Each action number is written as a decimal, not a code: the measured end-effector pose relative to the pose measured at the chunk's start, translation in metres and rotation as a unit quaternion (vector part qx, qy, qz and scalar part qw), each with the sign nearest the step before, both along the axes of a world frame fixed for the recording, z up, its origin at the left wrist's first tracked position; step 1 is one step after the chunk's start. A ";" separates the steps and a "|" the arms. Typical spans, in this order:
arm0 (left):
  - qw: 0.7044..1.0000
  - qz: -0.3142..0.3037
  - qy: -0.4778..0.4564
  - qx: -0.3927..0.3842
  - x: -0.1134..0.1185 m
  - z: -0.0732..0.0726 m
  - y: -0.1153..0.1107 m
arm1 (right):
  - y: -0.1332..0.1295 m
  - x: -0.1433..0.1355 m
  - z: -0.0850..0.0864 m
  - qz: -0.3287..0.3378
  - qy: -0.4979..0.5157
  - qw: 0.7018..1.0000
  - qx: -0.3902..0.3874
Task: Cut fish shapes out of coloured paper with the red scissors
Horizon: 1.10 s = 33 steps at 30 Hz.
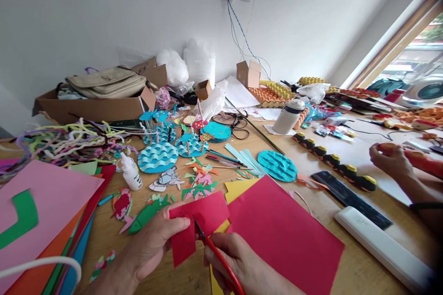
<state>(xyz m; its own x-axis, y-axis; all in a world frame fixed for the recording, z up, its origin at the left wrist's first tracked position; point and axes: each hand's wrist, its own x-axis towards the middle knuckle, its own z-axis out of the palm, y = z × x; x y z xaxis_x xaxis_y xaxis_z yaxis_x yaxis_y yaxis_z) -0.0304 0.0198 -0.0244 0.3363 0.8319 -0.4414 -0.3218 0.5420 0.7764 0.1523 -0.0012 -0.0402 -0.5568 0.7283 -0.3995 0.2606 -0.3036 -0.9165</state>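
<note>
While the left hand pinches a small piece of red paper between thumb and fingers, its grip clenched on the left edge, the right hand is wrapped around red-handled scissors whose blades meet the paper's lower edge. The piece is held just above the wooden surface, in front of the person, overlapping a large red sheet that lies on a yellow sheet. To the left sits a stack of coloured paper topped by pink, with a green paper fish and a white glue bottle near it. Further back are blue wavy paper discs and a cardboard box. At the right edge another person's hand grips something orange, near a black ruler.
</note>
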 end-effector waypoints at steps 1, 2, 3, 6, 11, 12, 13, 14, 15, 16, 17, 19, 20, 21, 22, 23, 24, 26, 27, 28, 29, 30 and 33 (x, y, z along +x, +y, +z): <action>1.000 -0.001 -0.006 -0.001 -0.001 -0.001 0.000 | 0.000 0.000 0.000 0.000 0.006 1.000 0.005; 1.000 -0.002 -0.014 -0.004 -0.002 -0.002 0.000 | 0.000 0.000 -0.001 0.001 0.011 1.000 0.008; 1.000 -0.004 -0.022 -0.006 -0.003 -0.003 0.000 | 0.000 0.000 0.000 0.003 0.016 1.000 0.008; 0.999 -0.006 -0.035 -0.005 -0.004 -0.005 0.001 | -0.001 0.001 0.000 0.007 0.022 1.000 0.003; 0.999 0.014 -0.029 -0.020 -0.003 -0.006 0.001 | -0.005 0.006 -0.003 0.001 -0.005 1.000 -0.001; 0.999 0.015 -0.030 -0.021 -0.003 -0.006 0.001 | -0.005 0.006 -0.003 -0.003 -0.010 1.000 -0.001; 0.999 0.015 -0.032 -0.020 -0.003 -0.006 0.001 | -0.005 0.006 -0.002 -0.006 -0.012 1.000 -0.004; 0.999 0.012 -0.035 -0.018 -0.003 -0.006 0.001 | -0.004 0.006 0.000 -0.007 -0.014 1.000 -0.008; 0.999 0.009 -0.038 -0.016 -0.003 -0.006 0.001 | -0.003 0.005 0.002 -0.008 -0.015 1.000 -0.015; 0.999 0.007 -0.038 -0.016 -0.003 -0.006 0.001 | -0.002 0.004 0.004 -0.007 -0.015 1.000 -0.022; 0.999 0.009 -0.038 -0.019 -0.004 -0.006 0.000 | -0.001 0.004 0.005 -0.006 -0.014 0.999 -0.030; 0.999 0.023 -0.036 -0.027 -0.004 -0.006 0.001 | 0.001 0.002 0.007 -0.005 -0.011 0.999 -0.042; 0.999 0.028 -0.034 -0.030 -0.005 -0.006 0.001 | 0.001 0.002 0.007 -0.005 -0.009 0.999 -0.045; 0.999 0.031 -0.032 -0.031 -0.005 -0.006 0.001 | 0.002 0.002 0.006 -0.006 -0.008 0.999 -0.045; 0.999 0.030 -0.032 -0.030 -0.005 -0.005 0.001 | 0.002 0.002 0.006 -0.004 -0.007 0.999 -0.045; 0.999 0.025 -0.031 -0.028 -0.005 -0.005 0.001 | 0.003 0.002 0.005 -0.003 -0.007 0.999 -0.044; 0.999 0.018 -0.030 -0.026 -0.004 -0.005 0.001 | 0.003 0.002 0.005 -0.002 -0.004 0.999 -0.042; 0.999 0.008 -0.028 -0.021 -0.004 -0.004 0.001 | 0.003 0.001 0.005 0.000 0.006 0.999 -0.043; 0.999 0.007 -0.027 -0.018 -0.004 -0.004 0.001 | 0.002 0.001 0.004 0.001 0.012 0.999 -0.045; 1.000 0.006 -0.025 -0.017 -0.004 -0.004 0.001 | 0.002 0.001 0.004 -0.001 0.016 0.999 -0.047; 1.000 0.005 -0.022 -0.017 -0.004 -0.004 0.001 | 0.002 0.001 0.004 -0.003 0.019 0.999 -0.050; 1.000 0.005 -0.020 -0.016 -0.004 -0.004 0.001 | 0.002 0.001 0.004 -0.005 0.020 0.998 -0.053; 1.000 -0.002 -0.018 -0.012 -0.004 -0.004 0.000 | 0.002 0.000 0.002 -0.005 0.028 0.998 -0.056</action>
